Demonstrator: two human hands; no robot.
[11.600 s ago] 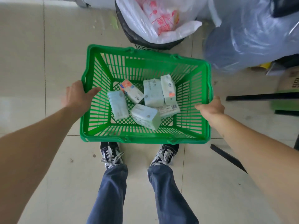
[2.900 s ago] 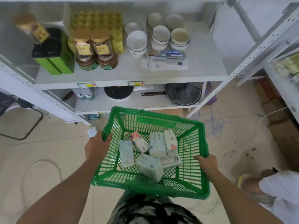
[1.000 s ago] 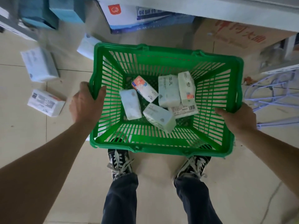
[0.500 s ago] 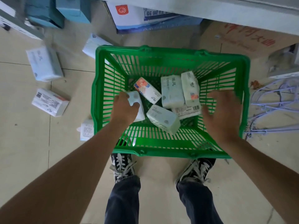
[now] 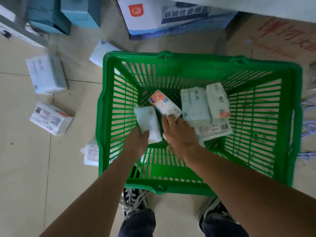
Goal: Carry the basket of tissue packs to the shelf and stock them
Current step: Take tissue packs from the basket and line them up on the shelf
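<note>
The green plastic basket [image 5: 188, 56] stands on the tiled floor in front of my feet, and both my hands are inside it. My left hand [image 5: 136, 142] grips the near end of a pale blue-white tissue pack [image 5: 148, 120]. My right hand [image 5: 181, 134] curls over a pack that it almost wholly hides, and its fingertips touch an orange-and-white pack [image 5: 164, 103]. Three more packs lie to the right: a pale green one [image 5: 195, 106], a white one [image 5: 218, 101] and one with a barcode [image 5: 215, 130].
Loose tissue packs lie on the floor left of the basket [image 5: 46, 74], [image 5: 51, 118], [image 5: 91, 153]. Teal boxes [image 5: 65, 12], a white-and-blue carton [image 5: 171, 16] and brown cardboard [image 5: 282, 36] sit beyond it under a shelf edge [image 5: 256, 4]. A wire rack [image 5: 307, 120] is at the right.
The basket went down on the floor and both hands left its rim. Since half a second ago my right hand has come in over the middle pack, and my left holds the pale pack.
</note>
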